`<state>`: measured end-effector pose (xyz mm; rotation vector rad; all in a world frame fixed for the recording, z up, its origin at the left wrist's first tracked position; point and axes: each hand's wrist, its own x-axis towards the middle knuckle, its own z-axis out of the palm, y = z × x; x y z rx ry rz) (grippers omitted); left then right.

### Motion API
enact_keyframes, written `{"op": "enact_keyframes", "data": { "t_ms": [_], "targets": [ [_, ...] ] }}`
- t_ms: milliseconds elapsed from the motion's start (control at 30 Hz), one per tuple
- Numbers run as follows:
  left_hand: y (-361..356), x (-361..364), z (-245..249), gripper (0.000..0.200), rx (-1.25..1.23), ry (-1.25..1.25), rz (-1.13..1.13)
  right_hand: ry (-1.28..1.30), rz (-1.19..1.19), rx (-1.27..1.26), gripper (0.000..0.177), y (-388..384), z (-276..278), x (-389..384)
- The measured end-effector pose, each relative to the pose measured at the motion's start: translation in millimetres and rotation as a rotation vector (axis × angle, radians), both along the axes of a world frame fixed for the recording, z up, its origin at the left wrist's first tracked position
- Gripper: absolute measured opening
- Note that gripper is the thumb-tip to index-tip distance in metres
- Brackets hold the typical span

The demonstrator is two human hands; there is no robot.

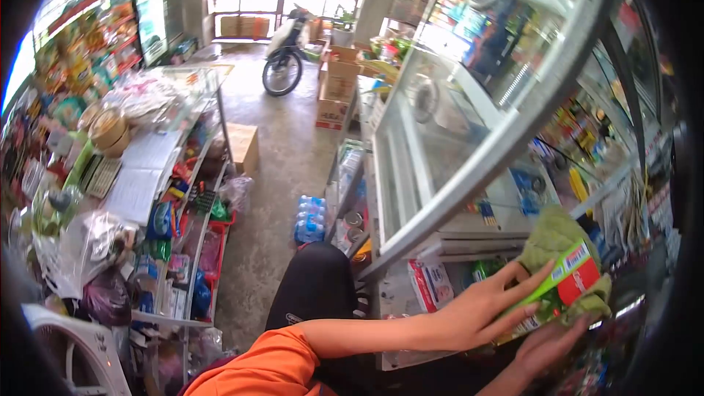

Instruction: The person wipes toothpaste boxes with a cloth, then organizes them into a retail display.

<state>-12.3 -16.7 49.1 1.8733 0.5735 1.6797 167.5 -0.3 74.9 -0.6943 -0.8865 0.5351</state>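
A red and green toothpaste box (576, 276) lies tilted at the lower right, its printed face partly covered by fingers. My left hand (480, 308) reaches across from the orange sleeve and grips the box, fingers spread over its near side. Behind and around the box bunches a green cloth (550, 238). Below them, my right hand (550, 345) holds the cloth against the box from underneath; its fingertips are partly hidden.
A glass display case (433, 139) with a slanted metal frame rises beside my hands. Packets (433, 284) sit on its lower shelf. Bottled water (311, 218) stands on the floor. Left is a cluttered counter (147, 169); a motorbike (284, 59) and cartons (337, 88) are farther off.
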Motion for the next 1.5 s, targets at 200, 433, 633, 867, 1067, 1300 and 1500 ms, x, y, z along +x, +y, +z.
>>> {"op": "enact_keyframes", "data": {
  "t_ms": [200, 433, 633, 867, 1067, 1300, 1500],
  "targets": [
    [3, -20, -5, 0.063, 0.063, -0.171, 0.093, -0.443, 0.08, -0.025, 0.057, -37, -59, -41],
    [7, -28, -12, 0.063, -0.038, -0.109, 0.133, -1.192, -0.303, 0.179, 0.064, -50, -163, 12],
    [-2, 6, -21, 0.064, -0.005, -0.101, -0.083, 0.036, -0.146, -0.071, 0.057, -19, -13, -13],
    [10, -11, -15, 0.064, -0.032, -0.148, 0.034, -1.071, -0.145, -0.191, 0.082, -85, -138, -12],
    [3, 2, -15, 0.061, -0.072, -0.222, 0.07, -0.956, 0.173, -0.026, 0.107, -76, -115, -25],
    [-59, 21, -11, 0.061, -0.083, -0.044, -0.008, -0.637, 0.241, -0.048, 0.063, -104, -117, 33],
    [-114, 13, 7, 0.058, -0.05, -0.178, 0.171, -0.827, 0.349, 0.262, 0.097, -181, -103, -12]
  ]
}}
